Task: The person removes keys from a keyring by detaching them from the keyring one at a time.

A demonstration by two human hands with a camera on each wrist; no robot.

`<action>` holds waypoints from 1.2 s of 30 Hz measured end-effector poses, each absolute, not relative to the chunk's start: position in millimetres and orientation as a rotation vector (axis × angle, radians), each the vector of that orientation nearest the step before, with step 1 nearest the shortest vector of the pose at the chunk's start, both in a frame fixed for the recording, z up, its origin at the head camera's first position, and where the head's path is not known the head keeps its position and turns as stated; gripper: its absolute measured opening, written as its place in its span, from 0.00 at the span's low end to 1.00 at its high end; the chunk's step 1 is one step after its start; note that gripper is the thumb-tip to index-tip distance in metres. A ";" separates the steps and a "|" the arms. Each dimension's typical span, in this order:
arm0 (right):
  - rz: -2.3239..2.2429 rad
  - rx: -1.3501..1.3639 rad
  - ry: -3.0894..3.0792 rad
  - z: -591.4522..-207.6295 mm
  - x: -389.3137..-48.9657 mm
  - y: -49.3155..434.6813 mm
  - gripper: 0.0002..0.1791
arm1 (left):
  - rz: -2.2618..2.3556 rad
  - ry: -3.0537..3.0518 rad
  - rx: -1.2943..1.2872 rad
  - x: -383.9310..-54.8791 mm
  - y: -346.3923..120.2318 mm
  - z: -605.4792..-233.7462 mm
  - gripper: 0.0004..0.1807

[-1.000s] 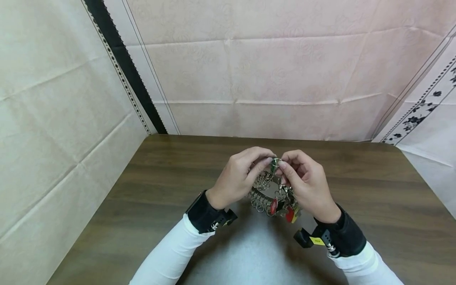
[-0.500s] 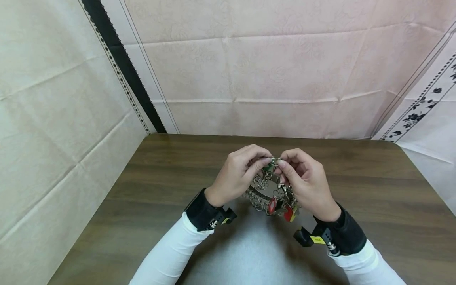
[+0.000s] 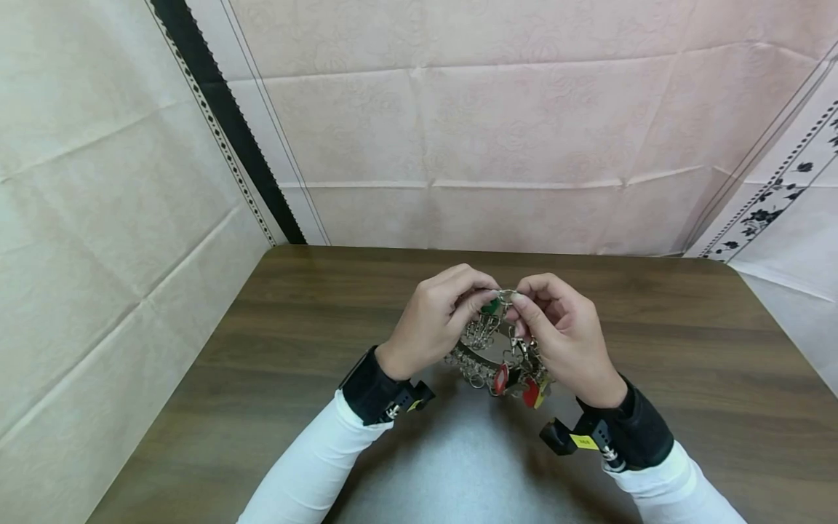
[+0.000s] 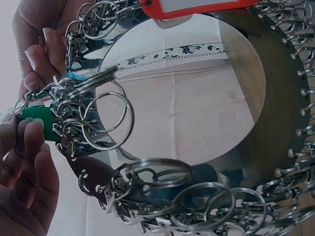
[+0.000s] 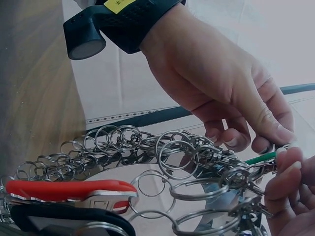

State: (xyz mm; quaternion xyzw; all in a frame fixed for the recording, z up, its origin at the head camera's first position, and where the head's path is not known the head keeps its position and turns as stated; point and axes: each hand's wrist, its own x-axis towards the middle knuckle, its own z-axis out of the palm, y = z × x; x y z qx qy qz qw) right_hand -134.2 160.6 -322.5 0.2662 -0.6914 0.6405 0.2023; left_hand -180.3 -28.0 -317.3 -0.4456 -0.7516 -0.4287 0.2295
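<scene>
My left hand [image 3: 435, 320] and right hand [image 3: 569, 342] meet above a round metal rack [image 3: 486, 361] fringed with clips and split rings. Between their thumbs and forefingers they pinch a key ring [image 3: 507, 292] from both sides. A green key tag [image 3: 491, 306] hangs from it beside the left fingertips. In the left wrist view my left fingers [image 4: 39, 172] curl against the green tag [image 4: 42, 121], next to a bunch of clips. The right wrist view has my right fingers [image 5: 285, 182] at the ring's near side, with the left hand [image 5: 211, 73] opposite.
Red key tags [image 3: 500, 379] and a yellow one [image 3: 541, 394] hang on the rack's front side, and a black tag [image 5: 64, 219] lies beside a red one. A wooden table [image 3: 327, 313] spreads around the hands. Pale cloth [image 3: 524, 131] hangs behind it.
The green tag has swung from between the hands to the left, under the left fingertips. The rack has shifted slightly left. Both hands keep their pinch and have barely moved.
</scene>
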 end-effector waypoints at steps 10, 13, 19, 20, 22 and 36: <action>1.789 0.721 -1.920 -319.9 -134.2 163.1 0.02 | -1.137 -2.051 -1.225 -180.6 -28.1 -317.6 0.05; 1.806 0.718 -1.902 -318.7 -134.3 164.1 0.02 | -1.124 -2.049 -1.229 -180.7 -27.5 -317.9 0.05; 1.823 0.719 -1.888 -317.9 -134.4 164.0 0.03 | -1.110 -2.045 -1.231 -180.9 -27.5 -318.7 0.05; 1.822 0.719 -1.888 -317.9 -134.4 164.0 0.03 | -1.109 -2.044 -1.233 -180.8 -27.5 -318.6 0.05; 1.815 0.718 -1.891 -317.7 -134.3 163.9 0.02 | -1.111 -2.044 -1.239 -180.8 -27.2 -318.5 0.05; 1.815 0.707 -1.898 -317.6 -133.6 163.9 0.01 | -1.134 -2.100 -1.262 -179.1 -25.6 -319.1 0.05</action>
